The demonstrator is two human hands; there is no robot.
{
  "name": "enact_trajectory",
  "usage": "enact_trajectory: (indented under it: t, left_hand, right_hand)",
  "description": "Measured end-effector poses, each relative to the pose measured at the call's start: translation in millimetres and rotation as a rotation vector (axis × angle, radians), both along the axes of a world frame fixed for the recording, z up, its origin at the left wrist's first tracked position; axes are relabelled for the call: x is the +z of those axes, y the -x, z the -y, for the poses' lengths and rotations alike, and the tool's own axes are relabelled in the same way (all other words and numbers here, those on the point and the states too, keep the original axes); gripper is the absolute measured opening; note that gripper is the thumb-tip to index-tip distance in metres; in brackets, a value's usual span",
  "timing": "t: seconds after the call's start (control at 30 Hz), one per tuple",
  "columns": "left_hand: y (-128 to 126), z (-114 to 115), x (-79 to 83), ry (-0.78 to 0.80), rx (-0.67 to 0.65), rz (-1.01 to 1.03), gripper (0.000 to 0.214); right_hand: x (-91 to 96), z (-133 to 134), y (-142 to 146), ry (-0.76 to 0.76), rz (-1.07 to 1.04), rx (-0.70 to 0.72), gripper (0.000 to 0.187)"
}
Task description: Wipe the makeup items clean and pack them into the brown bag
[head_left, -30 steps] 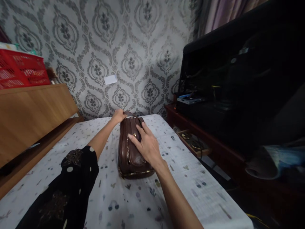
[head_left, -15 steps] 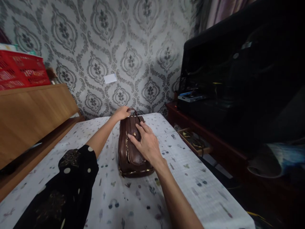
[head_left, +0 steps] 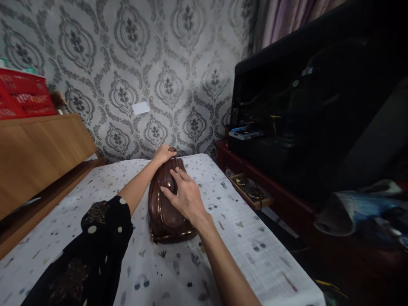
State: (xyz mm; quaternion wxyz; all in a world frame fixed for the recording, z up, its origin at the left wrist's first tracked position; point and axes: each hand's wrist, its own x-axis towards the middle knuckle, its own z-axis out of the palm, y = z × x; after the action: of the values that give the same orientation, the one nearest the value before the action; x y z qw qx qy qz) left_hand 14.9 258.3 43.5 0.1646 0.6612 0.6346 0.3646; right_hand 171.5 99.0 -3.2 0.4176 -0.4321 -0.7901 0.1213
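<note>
A brown leather bag (head_left: 168, 216) with gold zippers lies on the patterned white cloth (head_left: 242, 250). At its far end my left hand (head_left: 163, 154) is closed around the short carrying handle (head_left: 172, 149), part of which shows above the thumb. My right hand (head_left: 188, 197) rests over the bag's right side with thumb and fingers spread. The thumb and fingertips lie around the round gold stud (head_left: 168, 185) on the front. The palm hides the bag's right edge.
On the left, a red basket (head_left: 27, 95) stands on a wooden headboard (head_left: 44, 148). At right, a large dark screen (head_left: 302, 106) stands on a dark red cabinet (head_left: 287, 191) with an open drawer (head_left: 251, 191) holding small items. A patterned wall rises behind.
The view has turned slightly right, so everything sits further left. My left hand's grip now covers more of the handle, which stood up as a loop before. My right hand stays spread on the bag.
</note>
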Motion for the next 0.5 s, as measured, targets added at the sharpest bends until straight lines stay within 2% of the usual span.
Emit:
enact_trajectory:
  t: [0.2,0.37,0.5]
  left_hand:
    - [-2.2,14.6,3.0,-0.070,0.041,-0.014,0.018]
    - [-1.3,23.2,2.2,-0.088,-0.032,0.008,0.022]
    - [11.7,23.8,5.1,-0.080,-0.118,0.007,0.023]
  right_hand:
    - [0.1,0.6,1.7,-0.013,0.036,-0.005,0.060]
    - [-2.1,-0.3,2.1,-0.026,0.039,-0.014,0.058]
    - [-6.7,-1.6,1.9,-0.042,0.029,-0.024,0.058]
